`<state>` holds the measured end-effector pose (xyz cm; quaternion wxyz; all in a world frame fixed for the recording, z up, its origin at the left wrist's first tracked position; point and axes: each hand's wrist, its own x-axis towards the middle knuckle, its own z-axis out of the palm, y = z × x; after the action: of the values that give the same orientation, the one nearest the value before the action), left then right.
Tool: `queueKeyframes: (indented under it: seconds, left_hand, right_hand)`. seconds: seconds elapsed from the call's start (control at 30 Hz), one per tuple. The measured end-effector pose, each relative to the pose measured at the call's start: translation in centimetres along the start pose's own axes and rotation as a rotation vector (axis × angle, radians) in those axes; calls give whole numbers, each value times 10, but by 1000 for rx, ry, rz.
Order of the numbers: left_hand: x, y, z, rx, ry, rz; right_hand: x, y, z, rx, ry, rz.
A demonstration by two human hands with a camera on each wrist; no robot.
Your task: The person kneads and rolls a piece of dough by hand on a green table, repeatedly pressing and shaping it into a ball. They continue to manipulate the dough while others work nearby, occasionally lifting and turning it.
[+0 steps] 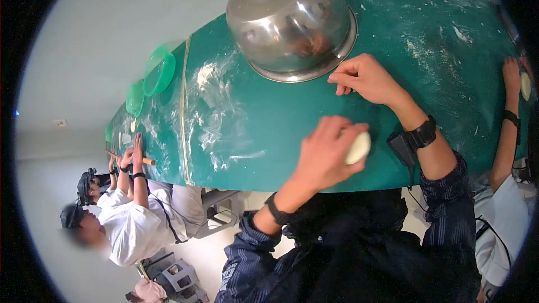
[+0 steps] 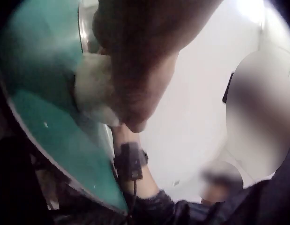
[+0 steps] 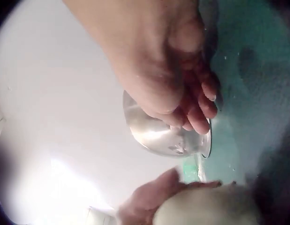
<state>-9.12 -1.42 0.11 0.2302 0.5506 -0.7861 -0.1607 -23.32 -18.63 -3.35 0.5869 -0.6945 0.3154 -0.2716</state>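
Note:
A smooth, pale lump of dough (image 1: 358, 148) is gripped in my left hand (image 1: 327, 154), over the green tabletop near its front edge. In the left wrist view the same dough (image 2: 94, 89) shows beside the dark underside of the hand. My right hand (image 1: 368, 80) holds nothing; its fingers hang loosely curled next to the rim of an overturned steel bowl (image 1: 286, 17). The right wrist view shows those bent fingers (image 3: 196, 115) in front of the bowl (image 3: 159, 138), with the dough (image 3: 208, 206) at the bottom.
White flour (image 1: 206, 76) is smeared over the green table (image 1: 281, 134). A raised strip (image 1: 184, 112) crosses it on the left. Green baskets (image 1: 160, 71) stand beyond, near people in white shirts (image 1: 132, 230). Another person's arm (image 1: 508, 112) reaches in at right, near a pale dough piece (image 1: 525, 86).

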Motion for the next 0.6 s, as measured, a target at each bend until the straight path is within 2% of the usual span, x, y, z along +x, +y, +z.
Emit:
queueKeyframes:
  seconds: [0.1, 0.17, 0.27, 0.3, 0.37, 0.47, 0.6]
  left_hand:
    - [-43, -20, -34, -56, 189, -137]
    - [-84, -43, -37, -135, 211, -128]
    - [-121, -26, -45, 91, -71, -76]
    - [-127, -15, -42, 96, -65, -108]
    - [-128, 6, -35, 177, -90, -123]
    - [-108, 31, -21, 341, -154, -207]
    - [-55, 33, -9, 443, -242, -312]
  right_hand:
    - [1, 7, 4, -31, 27, -14]
    - [3, 7, 4, -78, 37, -10]
    - [-1, -3, 9, -150, 57, 7]
    - [-2, -3, 11, -164, 78, -11]
    - [0, 2, 10, -167, 104, -55]
    - [0, -3, 6, -186, 81, 24]
    - [2, -1, 2, -74, 58, 43]
